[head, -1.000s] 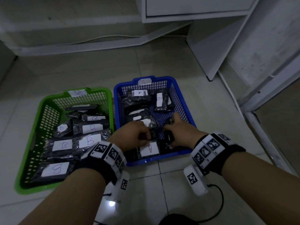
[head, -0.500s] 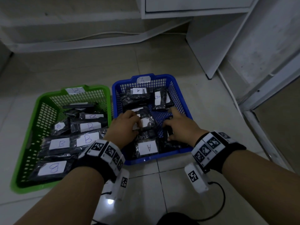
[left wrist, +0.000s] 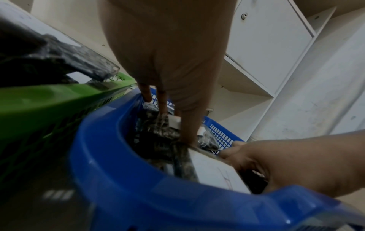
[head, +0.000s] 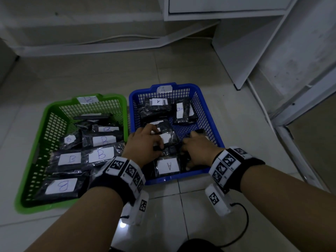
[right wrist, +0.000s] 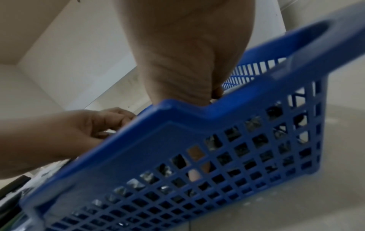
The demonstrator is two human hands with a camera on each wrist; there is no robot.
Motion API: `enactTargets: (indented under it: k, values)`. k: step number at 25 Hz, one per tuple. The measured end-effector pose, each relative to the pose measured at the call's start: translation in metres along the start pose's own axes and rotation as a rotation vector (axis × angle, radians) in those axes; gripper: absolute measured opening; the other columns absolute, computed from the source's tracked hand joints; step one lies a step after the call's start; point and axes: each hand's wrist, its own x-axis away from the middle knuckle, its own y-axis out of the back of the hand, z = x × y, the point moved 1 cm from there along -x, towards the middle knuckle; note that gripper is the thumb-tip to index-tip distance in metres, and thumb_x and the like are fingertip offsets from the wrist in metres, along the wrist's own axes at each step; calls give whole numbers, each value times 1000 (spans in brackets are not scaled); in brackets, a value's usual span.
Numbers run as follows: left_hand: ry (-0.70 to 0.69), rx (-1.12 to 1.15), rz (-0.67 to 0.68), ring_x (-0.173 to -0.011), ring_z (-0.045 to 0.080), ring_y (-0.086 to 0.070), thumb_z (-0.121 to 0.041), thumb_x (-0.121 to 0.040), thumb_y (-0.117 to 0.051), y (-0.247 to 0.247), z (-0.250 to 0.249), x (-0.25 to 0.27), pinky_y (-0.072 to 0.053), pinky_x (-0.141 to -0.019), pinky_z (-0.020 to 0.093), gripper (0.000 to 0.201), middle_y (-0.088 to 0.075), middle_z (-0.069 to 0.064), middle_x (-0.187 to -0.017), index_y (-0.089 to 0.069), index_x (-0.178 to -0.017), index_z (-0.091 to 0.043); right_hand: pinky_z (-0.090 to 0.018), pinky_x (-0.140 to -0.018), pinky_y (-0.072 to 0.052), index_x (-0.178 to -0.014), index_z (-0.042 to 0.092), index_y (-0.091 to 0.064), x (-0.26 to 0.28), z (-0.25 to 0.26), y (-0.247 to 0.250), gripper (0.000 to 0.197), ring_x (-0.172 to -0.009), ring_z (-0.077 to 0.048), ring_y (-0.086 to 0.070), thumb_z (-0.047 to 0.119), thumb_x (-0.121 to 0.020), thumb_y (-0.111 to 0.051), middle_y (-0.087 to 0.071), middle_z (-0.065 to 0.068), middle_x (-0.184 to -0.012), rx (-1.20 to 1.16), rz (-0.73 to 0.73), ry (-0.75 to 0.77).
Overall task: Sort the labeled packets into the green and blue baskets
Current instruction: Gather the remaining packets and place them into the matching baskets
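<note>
Lying in the blue basket (head: 209, 106) are black packets labelled A (head: 168, 166), and both hands reach in among them. The left hand (head: 143, 144) has its fingers curled over a packet at the basket's middle; the right hand (head: 199, 150), just beside it, has fingers bent down into the packets, though whether they grasp one I cannot tell. Touching the blue basket's left side, the green basket (head: 45, 124) holds packets labelled B (head: 101, 154).
</note>
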Motion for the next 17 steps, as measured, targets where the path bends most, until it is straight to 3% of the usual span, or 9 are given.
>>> enactTargets:
  k: [2,5,7,9,12,14,17]
  values:
    - [-125,44,-28,-130,20,-27,-54,-75,-63,-2,-2,2,-29,-109,46,26,-33,-10,-143,-67,-97,-41,-32,-82,-28,-116,20,-59,0,0,0,50,-113,-24,-37,44,-74,-71,-55,0,-119,-45,-38,-7]
    - [-234,61,106,-140,17,-6,-78,-70,-39,-5,-7,5,-6,-117,48,52,-14,-16,-153,-67,-101,-46,-35,-91,-28,-110,24,-57,3,1,1,43,-113,-23,-39,38,-73,-71,-59,0,-115,-82,-37,-6]
    - [-202,3,186,-141,14,3,-80,-66,-49,-6,-6,5,4,-116,52,53,-5,-19,-155,-67,-97,-41,-37,-93,-27,-110,26,-55,6,-1,2,43,-112,-24,-41,36,-72,-71,-61,-2,-112,-120,-33,-1]
    - [-200,-22,199,-141,16,4,-75,-67,-58,-6,-2,4,1,-116,53,47,-4,-18,-155,-68,-91,-35,-40,-95,-26,-116,28,-53,9,-1,4,46,-113,-24,-41,36,-73,-70,-60,0,-115,-95,-7,16]
    - [-206,-44,224,-140,16,3,-83,-61,-46,-1,5,5,-5,-116,54,61,-7,-18,-155,-68,-90,-34,-45,-101,-25,-126,30,-52,14,-2,8,49,-118,-26,-37,37,-79,-65,-53,1,-123,-9,61,26]
    - [-199,-130,264,-142,19,3,-79,-66,-50,4,9,4,-6,-116,54,54,-7,-18,-156,-69,-93,-35,-46,-102,-25,-117,33,-58,16,-6,15,39,-118,-25,-35,33,-79,-65,-54,3,-122,-57,85,26]
    - [-163,-190,286,-143,21,3,-68,-76,-54,7,11,3,-4,-117,52,42,-4,-18,-156,-69,-97,-35,-38,-94,-29,-94,37,-63,20,-18,27,19,-111,-19,-36,30,-76,-67,-62,9,-111,-250,99,35]
